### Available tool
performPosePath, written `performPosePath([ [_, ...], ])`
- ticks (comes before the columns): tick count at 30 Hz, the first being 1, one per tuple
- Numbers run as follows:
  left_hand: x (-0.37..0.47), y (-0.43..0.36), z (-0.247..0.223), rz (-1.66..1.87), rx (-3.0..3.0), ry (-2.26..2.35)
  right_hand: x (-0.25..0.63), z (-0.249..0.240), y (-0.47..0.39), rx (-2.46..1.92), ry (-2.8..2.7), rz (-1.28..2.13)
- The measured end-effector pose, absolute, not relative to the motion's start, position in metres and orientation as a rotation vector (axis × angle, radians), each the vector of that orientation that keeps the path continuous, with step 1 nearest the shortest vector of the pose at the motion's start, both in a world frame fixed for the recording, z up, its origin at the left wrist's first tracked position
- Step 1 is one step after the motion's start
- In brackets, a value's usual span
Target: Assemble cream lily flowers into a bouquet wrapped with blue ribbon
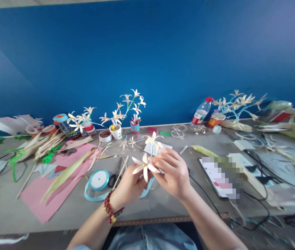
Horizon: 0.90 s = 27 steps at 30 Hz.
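Observation:
At the table's front middle, my left hand (131, 187) is closed low on a handmade cream-petalled flower (144, 166) with a yellow centre. My right hand (172, 173) pinches its pale blue stem area from the right, fingers curled and touching the petals. A second cream flower (152, 138) stands up just beyond my knuckles; whether it joins the same stem I cannot tell. Light blue ribbon shows under my hands. To the left lies a roll of blue ribbon (99, 180), with black-handled scissors (113, 180) beside it.
Pink paper (40, 198) and corn husks (66, 170) cover the left side. Flowers stand in a white cup (115, 133) at the back. A phone (215, 177) with cables lies right, a water bottle (201, 113) behind. The blue wall (163, 62) closes off the back.

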<state>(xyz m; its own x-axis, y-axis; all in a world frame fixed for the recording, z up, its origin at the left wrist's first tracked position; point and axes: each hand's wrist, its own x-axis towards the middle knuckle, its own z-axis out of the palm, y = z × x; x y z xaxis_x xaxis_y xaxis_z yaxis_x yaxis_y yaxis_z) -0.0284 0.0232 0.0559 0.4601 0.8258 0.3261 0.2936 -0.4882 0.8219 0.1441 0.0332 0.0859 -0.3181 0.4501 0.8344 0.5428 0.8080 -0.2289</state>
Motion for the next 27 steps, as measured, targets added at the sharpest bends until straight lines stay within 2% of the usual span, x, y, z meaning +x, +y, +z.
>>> performPosePath([
  [5, -0.028, 0.026, 0.051, 0.955, 1.789, 0.936, 0.145, 0.084, 0.03, -0.768, -1.948, -0.013],
  [11, -0.032, 0.026, 0.058, 0.991, 1.618, 0.894, 0.15, 0.078, 0.021, -0.942, -1.521, 0.585],
  [16, -0.032, 0.023, 0.057, 1.001, 1.63, 0.872, 0.147, 0.075, 0.027, -0.852, -1.499, 1.072],
  [23, -0.034, 0.024, 0.056, 0.997, 1.585, 0.814, 0.14, 0.078, 0.035, -0.687, -1.243, 1.409],
  [27, -0.037, 0.025, 0.051, 1.049, 1.573, 0.796, 0.136, 0.076, 0.033, -0.69, -1.124, 1.449],
])
